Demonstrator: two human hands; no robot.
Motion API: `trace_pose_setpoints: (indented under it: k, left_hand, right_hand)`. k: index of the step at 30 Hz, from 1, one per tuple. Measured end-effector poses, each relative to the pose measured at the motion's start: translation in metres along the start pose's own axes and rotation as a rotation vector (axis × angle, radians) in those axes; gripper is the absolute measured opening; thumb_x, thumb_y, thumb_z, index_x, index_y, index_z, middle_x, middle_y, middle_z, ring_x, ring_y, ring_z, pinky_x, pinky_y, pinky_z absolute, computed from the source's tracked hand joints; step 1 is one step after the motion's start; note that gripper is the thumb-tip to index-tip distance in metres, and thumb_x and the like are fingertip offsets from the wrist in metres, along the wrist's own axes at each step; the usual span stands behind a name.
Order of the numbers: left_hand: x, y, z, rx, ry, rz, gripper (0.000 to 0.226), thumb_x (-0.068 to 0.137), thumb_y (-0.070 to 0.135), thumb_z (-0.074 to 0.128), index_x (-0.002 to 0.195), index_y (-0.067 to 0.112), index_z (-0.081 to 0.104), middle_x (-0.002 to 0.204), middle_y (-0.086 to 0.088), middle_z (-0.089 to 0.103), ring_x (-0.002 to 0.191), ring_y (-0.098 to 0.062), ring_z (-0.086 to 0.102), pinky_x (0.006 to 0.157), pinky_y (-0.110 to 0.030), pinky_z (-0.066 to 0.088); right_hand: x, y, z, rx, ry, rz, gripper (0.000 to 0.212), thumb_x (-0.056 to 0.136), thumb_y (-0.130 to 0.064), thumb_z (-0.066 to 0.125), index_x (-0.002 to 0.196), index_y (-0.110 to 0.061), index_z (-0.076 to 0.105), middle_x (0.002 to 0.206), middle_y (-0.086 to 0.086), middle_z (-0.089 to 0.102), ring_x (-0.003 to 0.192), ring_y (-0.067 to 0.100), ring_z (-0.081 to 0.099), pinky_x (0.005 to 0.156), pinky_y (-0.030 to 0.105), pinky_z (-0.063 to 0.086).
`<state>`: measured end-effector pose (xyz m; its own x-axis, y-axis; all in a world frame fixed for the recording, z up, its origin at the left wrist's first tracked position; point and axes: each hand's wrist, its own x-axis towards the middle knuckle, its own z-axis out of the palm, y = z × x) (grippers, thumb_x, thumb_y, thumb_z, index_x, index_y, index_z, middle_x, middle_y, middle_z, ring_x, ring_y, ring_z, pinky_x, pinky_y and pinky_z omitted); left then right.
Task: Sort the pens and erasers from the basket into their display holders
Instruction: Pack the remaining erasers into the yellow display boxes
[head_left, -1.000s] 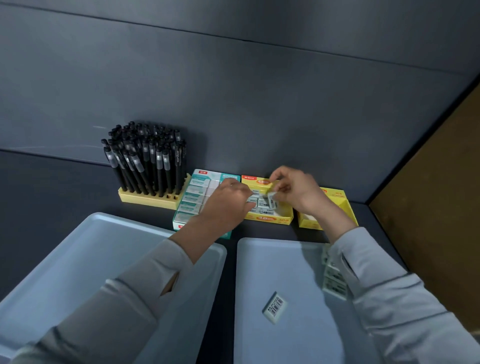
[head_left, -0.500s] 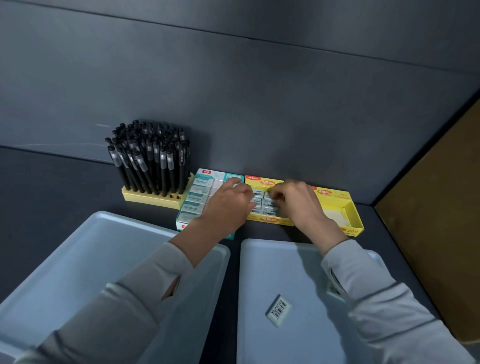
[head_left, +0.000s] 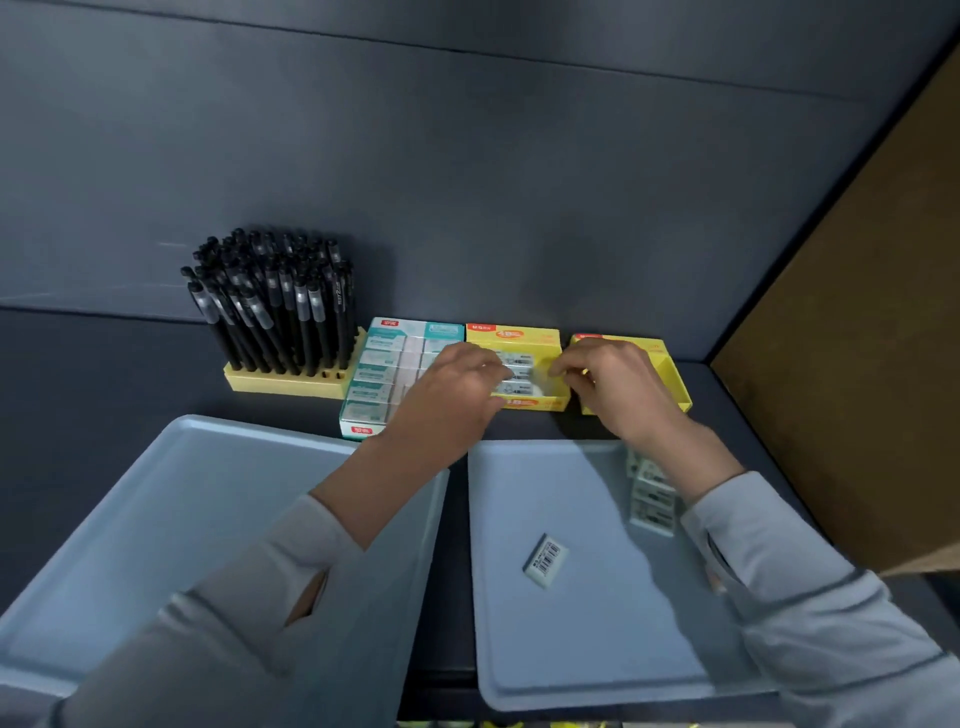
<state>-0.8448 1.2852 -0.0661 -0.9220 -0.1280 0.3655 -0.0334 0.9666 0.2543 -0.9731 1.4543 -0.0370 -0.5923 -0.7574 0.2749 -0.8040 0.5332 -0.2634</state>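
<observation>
"4B" on yellow eraser box (head_left: 519, 402)

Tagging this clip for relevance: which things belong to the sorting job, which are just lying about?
Belongs: black pens in yellow slotted holder; teal eraser box; middle yellow card box; right yellow card box; white barcoded eraser in right pale blue tray; left pale blue tray.
Idle: brown board; grey wall.

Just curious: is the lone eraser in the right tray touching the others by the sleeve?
Apart. The head view shows bare tray between the lone eraser and the other erasers.
</observation>
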Motion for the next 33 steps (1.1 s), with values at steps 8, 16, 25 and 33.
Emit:
trace_pose_setpoints:
  k: [8, 16, 25, 33]
  left_hand:
    - [-0.054, 0.074, -0.02, -0.204, -0.355, 0.027, 0.043, 0.088, 0.033, 0.067, 0.13, 0.026, 0.057, 0.131, 0.006, 0.053, 0.124, -0.013, 0.047, 0.104, -0.03, 0.035]
    - [-0.08, 0.115, 0.005, -0.125, -0.326, -0.173, 0.024, 0.089, 0.023, 0.066, 0.113, 0.02, 0.065, 0.113, 0.001, 0.057, 0.103, -0.015, 0.057, 0.076, -0.015, 0.032]
    - [-0.065, 0.16, 0.037, -0.178, 0.037, -0.389, 0.037, 0.089, 0.014, 0.062, 0.125, 0.016, 0.06, 0.121, -0.008, 0.059, 0.105, -0.026, 0.061, 0.086, -0.033, 0.044]
    - [-0.065, 0.175, 0.07, -0.029, -0.023, -0.373, 0.103, 0.07, 0.077, 0.044, 0.145, 0.007, 0.036, 0.136, -0.014, 0.046, 0.114, -0.034, 0.046, 0.097, -0.045, 0.041]
  right_hand:
    - [-0.088, 0.015, -0.029, 0.095, -0.012, 0.08, 0.022, 0.087, -0.007, 0.068, 0.101, -0.02, 0.076, 0.105, -0.003, 0.073, 0.095, 0.02, 0.066, 0.085, 0.033, 0.051]
    - [-0.113, 0.066, -0.036, -0.023, -0.149, 0.072, 0.026, 0.091, -0.004, 0.056, 0.102, -0.02, 0.073, 0.1, 0.005, 0.069, 0.097, 0.026, 0.059, 0.077, 0.037, 0.048]
    - [-0.091, 0.061, -0.029, -0.018, -0.318, 0.018, 0.021, 0.094, -0.028, 0.062, 0.113, -0.024, 0.071, 0.114, 0.006, 0.067, 0.109, 0.027, 0.058, 0.088, 0.035, 0.048]
    - [-0.09, 0.032, -0.029, 0.041, -0.36, -0.092, 0.017, 0.09, -0.031, 0.068, 0.102, -0.018, 0.072, 0.091, -0.003, 0.064, 0.09, 0.019, 0.055, 0.07, 0.027, 0.037]
